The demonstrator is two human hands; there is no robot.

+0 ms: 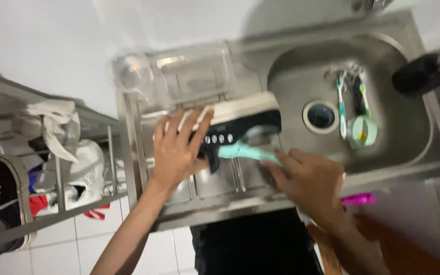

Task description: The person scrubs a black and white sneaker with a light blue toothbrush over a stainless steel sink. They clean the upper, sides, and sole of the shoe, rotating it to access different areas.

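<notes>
My left hand (176, 147) presses flat on a black and white appliance base (243, 122) with a row of small buttons, lying on the steel draining board (215, 188). My right hand (306, 181) grips the mint-green handle of a brush (240, 150), whose head lies against the front of the appliance. The picture is blurred by motion.
A round steel sink bowl (398, 153) at right holds toothbrushes (341, 104) and a small round green item (363, 131) beside the drain (321, 116). Clear plastic containers (192, 76) stand behind the appliance. A metal rack (57, 203) with cloths and a shoe is at left. A pink object (358, 199) lies at the sink's front edge.
</notes>
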